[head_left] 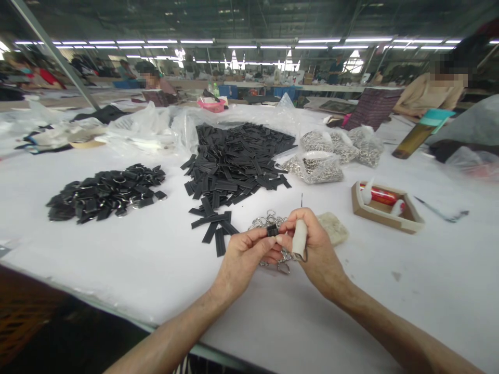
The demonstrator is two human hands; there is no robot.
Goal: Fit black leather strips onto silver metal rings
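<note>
My left hand [245,254] pinches a short black strap piece [272,230], bent into a small loop, between thumb and fingers. My right hand [315,246] meets it there, its thumb and fingertips at the strap's right side. Tucked in the same right hand is an awl-like tool [300,240] with a pale thick handle; a thin metal spike points up beyond the knuckles. Beneath both hands lies a small heap of metal rings [268,221], partly hidden by the fingers. Whether a ring sits inside the bent strap cannot be made out.
Loose black strips [237,161] form a large pile ahead. Looped black pieces with rings [105,195] are heaped left. Bags of metal rings [317,169], a tray with tubes [385,221], a pale block [332,228] and a bottle [423,134] stand right. Co-workers sit farther back.
</note>
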